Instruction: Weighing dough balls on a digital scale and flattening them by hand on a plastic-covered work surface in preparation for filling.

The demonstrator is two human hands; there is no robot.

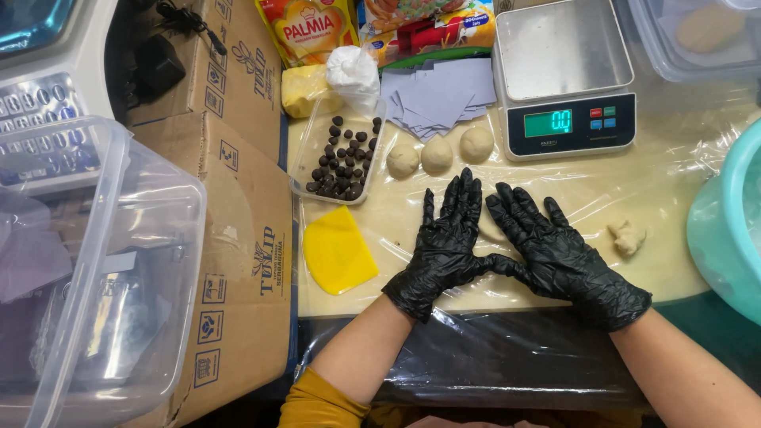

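Both hands wear black gloves and lie flat, fingers spread, on a plastic-covered work surface (602,190). My left hand (442,238) and my right hand (555,254) touch at the thumbs, and a pale piece of dough (490,231) shows between them, pressed under the palms. Three dough balls (437,154) sit in a row just beyond the fingertips. A small scrap of dough (627,236) lies to the right of my right hand.
A yellow scraper (338,250) lies left of my hands. A clear tray of dark round pieces (341,158), purple paper squares (436,95) and a digital scale (564,79) stand behind. Cardboard boxes (238,261) and a clear bin (103,261) are at left, a teal bowl (725,230) at right.
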